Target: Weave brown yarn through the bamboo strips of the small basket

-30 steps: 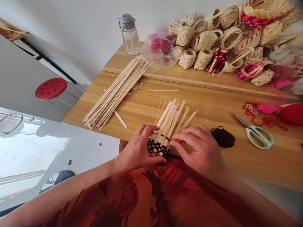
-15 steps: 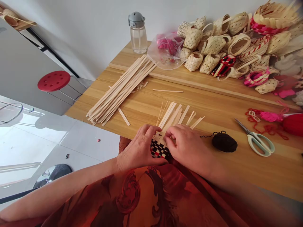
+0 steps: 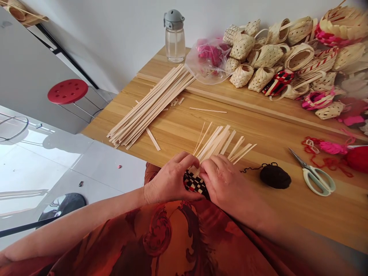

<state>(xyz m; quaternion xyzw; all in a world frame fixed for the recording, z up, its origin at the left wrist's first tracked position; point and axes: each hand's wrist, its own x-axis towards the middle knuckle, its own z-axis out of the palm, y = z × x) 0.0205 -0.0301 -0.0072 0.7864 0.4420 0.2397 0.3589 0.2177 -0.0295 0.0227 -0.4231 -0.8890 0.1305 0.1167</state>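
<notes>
At the table's near edge, close to my body, is a small woven piece (image 3: 196, 181) in a black and cream check with touches of red. Loose pale wooden strips (image 3: 220, 138) fan out from its far end over the table. My left hand (image 3: 175, 176) curls round the piece's left side, thumb along the near edge and fingers at the top. On the other side my right hand (image 3: 222, 178) has its fingers closed at the base of the strips, partly hiding the weave. A ball of black yarn (image 3: 275, 176) lies right of that hand, its loose end trailing toward it.
White-handled scissors (image 3: 314, 174) and red and pink yarn (image 3: 335, 147) lie at the right. A bundle of wooden strips (image 3: 151, 107) rests at the left. Behind are a bottle (image 3: 175, 42), a plastic bag (image 3: 208, 63) and several small woven baskets (image 3: 268, 55). A red stool (image 3: 68, 91) stands beyond the table.
My right hand's fingers have drawn in closer to the weave and to my left hand. The fanned strips have shifted and spread slightly rightward. The whole view has shifted a little.
</notes>
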